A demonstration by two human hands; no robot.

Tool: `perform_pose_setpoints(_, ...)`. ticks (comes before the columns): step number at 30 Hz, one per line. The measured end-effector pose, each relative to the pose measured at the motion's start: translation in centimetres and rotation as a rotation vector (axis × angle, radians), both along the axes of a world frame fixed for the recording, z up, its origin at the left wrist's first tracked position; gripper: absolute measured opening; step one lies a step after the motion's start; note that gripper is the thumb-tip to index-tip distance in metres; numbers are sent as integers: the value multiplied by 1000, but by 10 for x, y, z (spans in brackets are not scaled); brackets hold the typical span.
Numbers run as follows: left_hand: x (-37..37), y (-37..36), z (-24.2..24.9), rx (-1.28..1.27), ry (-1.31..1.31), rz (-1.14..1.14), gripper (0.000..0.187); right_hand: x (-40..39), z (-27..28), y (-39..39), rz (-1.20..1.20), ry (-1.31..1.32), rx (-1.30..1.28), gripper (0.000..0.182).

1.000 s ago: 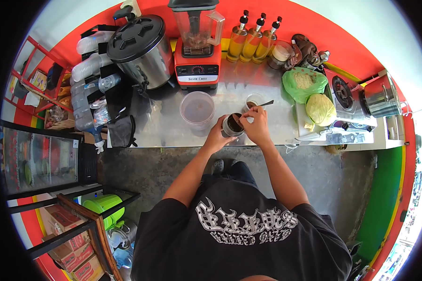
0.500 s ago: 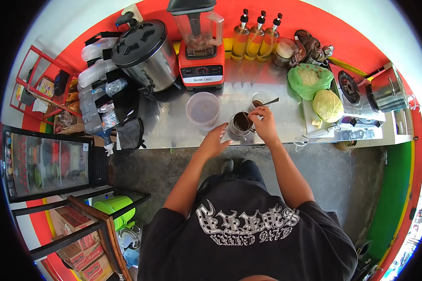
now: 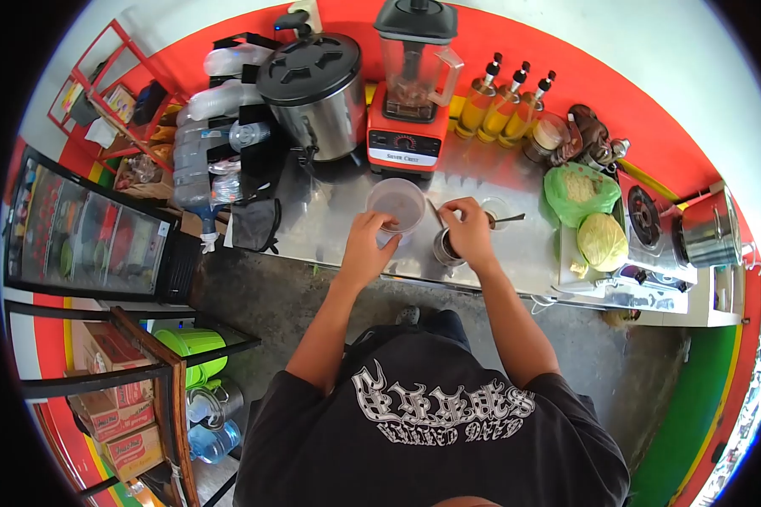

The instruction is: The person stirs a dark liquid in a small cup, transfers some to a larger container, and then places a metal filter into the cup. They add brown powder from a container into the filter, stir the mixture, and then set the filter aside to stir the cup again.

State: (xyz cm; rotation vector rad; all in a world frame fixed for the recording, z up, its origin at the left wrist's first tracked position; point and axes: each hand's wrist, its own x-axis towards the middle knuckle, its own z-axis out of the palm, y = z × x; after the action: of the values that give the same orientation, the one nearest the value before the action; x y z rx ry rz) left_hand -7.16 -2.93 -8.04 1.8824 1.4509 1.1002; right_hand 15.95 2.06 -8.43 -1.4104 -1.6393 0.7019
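Note:
My left hand (image 3: pixel 366 247) has its fingers at the near rim of a clear plastic tub (image 3: pixel 396 205), thumb apart. My right hand (image 3: pixel 469 230) is above a metal cup (image 3: pixel 447 248) of dark contents, its fingers pinched on a thin utensil (image 3: pixel 435 213) that slants up toward the tub. The hand partly covers the cup. Just right of it stands a small clear cup (image 3: pixel 496 211) with a dark-handled spoon (image 3: pixel 510 219) across it. All of these rest on the steel counter (image 3: pixel 313 221).
A red blender (image 3: pixel 407 139) and a steel pot with black lid (image 3: pixel 314 101) stand behind. Three oil bottles (image 3: pixel 499 110) are against the wall. On the right are a cabbage (image 3: pixel 602 242), a green bag (image 3: pixel 580 194) and a stove (image 3: pixel 647 221). A black cloth (image 3: pixel 255 225) lies left.
The view has turned and shifted. My left hand has moved from beside the metal cup to the tub. My right hand has lifted the thin utensil out of the metal cup.

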Motion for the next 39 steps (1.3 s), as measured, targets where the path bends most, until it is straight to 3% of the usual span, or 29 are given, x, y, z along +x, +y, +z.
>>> perform_pose_setpoints(1,0,0,-2,137,96,98,37,-12,3,1,54,-37,62,16)
perform_pose_setpoints(4,-3,-4,-9,137,99,167,38,-38,3,2,103,-205,226,15)
perform_pose_setpoints(11,-4,-18,-30,49,40,67,31,-54,0,4,184,-366,284,17)
perform_pose_setpoints(15,2,-29,-51,36,50,88,29,-47,14,-4,208,-354,208,23)
perform_pose_setpoints(18,8,-32,-72,-11,52,33,34,-14,21,-22,136,-249,312,27)
perform_pose_setpoints(23,40,-27,-110,-129,31,-122,56,54,11,-69,-90,-64,13,25)
perform_pose_setpoints(25,56,-23,-125,-172,-111,-180,74,63,1,-79,-108,-63,-93,25)
perform_pose_setpoints(29,81,-1,-133,-167,-81,-198,87,65,-16,-85,-78,-90,-273,25)
perform_pose_setpoints(35,102,25,-143,-148,-26,-273,80,58,-28,-87,-46,32,-367,22)
perform_pose_setpoints(37,106,24,-144,-143,36,-259,80,61,-25,-86,27,265,-633,26)
perform_pose_setpoints(39,108,22,-145,-86,95,-211,78,67,-30,-84,30,177,-506,27)
